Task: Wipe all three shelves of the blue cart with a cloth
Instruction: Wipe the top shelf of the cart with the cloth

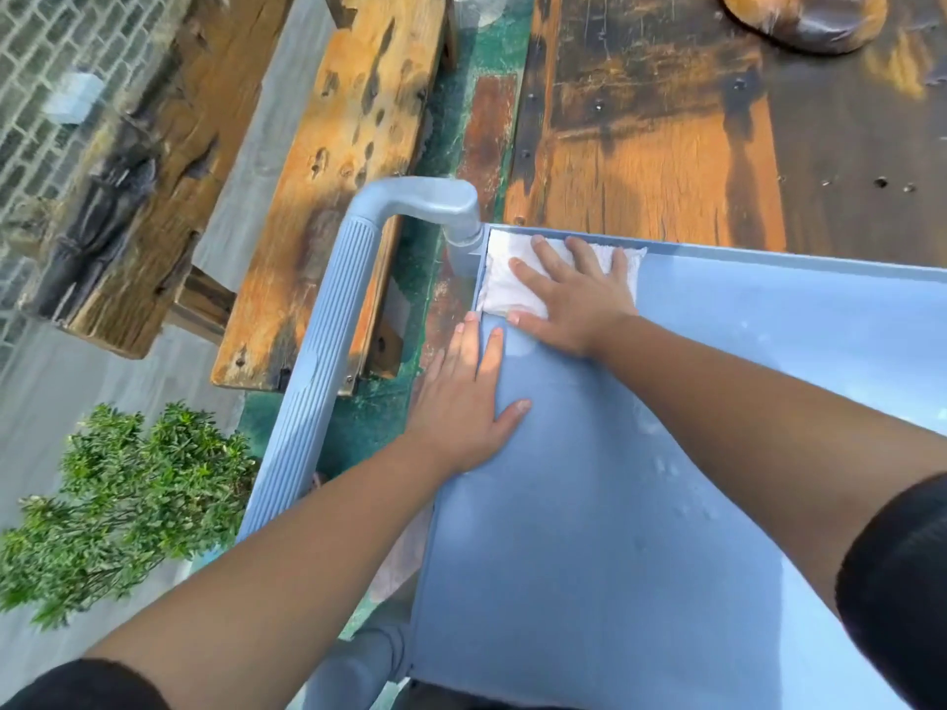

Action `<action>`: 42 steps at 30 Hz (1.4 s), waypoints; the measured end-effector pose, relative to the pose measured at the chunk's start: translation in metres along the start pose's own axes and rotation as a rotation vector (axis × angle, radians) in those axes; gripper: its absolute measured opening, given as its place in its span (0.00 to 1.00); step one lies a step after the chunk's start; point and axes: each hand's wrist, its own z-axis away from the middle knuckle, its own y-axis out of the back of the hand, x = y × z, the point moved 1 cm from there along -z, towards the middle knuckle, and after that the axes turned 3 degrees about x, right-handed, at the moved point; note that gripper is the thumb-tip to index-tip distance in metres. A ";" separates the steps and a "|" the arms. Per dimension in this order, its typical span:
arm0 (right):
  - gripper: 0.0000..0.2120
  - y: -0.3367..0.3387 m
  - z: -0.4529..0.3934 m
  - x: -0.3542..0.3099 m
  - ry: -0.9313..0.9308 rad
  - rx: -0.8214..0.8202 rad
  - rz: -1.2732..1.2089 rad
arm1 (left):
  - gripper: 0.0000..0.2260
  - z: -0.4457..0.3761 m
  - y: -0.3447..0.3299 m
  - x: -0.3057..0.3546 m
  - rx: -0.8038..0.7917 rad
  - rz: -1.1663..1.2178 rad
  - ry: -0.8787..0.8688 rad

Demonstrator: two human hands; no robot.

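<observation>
White cloth (505, 281) sits in the top shelf (717, 427) corner nearest the cart handle (328, 320) — your right hand (574, 304) presses it flat, fingers spread, while your left hand (464, 402) — fingers spread too — steadies the cart by that handle.

Cart top shelf (717, 453) fills lower right. Cloth (505, 284) lies in shelf's far left corner, against both rims. Right hand (574, 299) flat on cloth. Left hand (464, 402) flat on shelf's left edge, just near side of cloth, fingertips close to right hand's thumb. Handle (328, 361) runs along cart's left side, joining post at far left corner. Table (692, 146) beyond shelf's far rim. Bench (328, 171) left of handle; second bench (128, 197) further left. Shrub (128, 504) lower left, near side of benches.
</observation>
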 end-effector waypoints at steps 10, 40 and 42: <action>0.35 -0.011 0.086 -0.051 0.018 -0.074 0.004 | 0.37 0.006 0.006 0.003 0.023 0.156 -0.054; 0.26 -0.037 0.363 -0.049 0.085 -0.140 -0.013 | 0.29 -0.004 -0.009 0.037 -0.084 -0.397 -0.067; 0.28 -0.036 0.366 -0.039 0.051 -0.145 -0.042 | 0.31 -0.003 -0.018 0.054 -0.097 -0.309 0.029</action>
